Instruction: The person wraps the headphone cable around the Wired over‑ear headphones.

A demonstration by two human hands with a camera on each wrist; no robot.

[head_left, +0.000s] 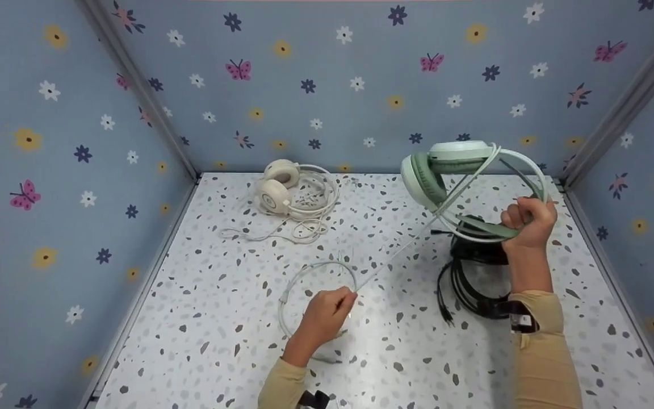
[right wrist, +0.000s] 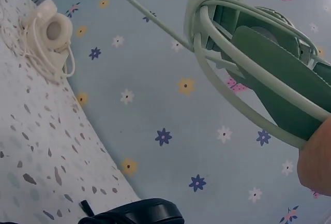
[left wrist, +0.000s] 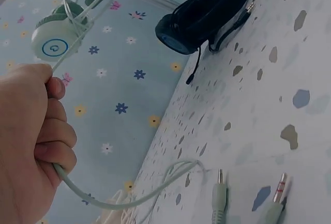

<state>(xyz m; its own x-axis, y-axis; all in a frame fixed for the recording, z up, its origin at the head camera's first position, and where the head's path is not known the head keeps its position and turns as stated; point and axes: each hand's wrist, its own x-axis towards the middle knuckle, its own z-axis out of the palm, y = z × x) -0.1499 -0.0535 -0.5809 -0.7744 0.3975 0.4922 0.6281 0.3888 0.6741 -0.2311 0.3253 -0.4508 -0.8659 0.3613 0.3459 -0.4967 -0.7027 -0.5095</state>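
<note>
Green headphones (head_left: pixel 461 150) are held up off the table by my right hand (head_left: pixel 531 221), whose fingers grip the headband. Their pale green cable (head_left: pixel 398 253) is wrapped around the headband and ear cups. From there it runs taut down to my left hand (head_left: pixel 327 312), which grips it in a fist. Below that fist the cable's loose end curves over the tabletop. Two audio plugs (left wrist: pixel 220 193) at its end show in the left wrist view. In the right wrist view only part of the right hand (right wrist: pixel 316 162) appears, at the frame's edge.
Black headphones (head_left: pixel 477 250) with a coiled black cable lie on the right, below the raised green pair. Cream headphones (head_left: pixel 275 196) with their cable rest at the back left. Flower-patterned walls (head_left: pixel 338 85) enclose the speckled table (head_left: pixel 202 307) at the back and both sides.
</note>
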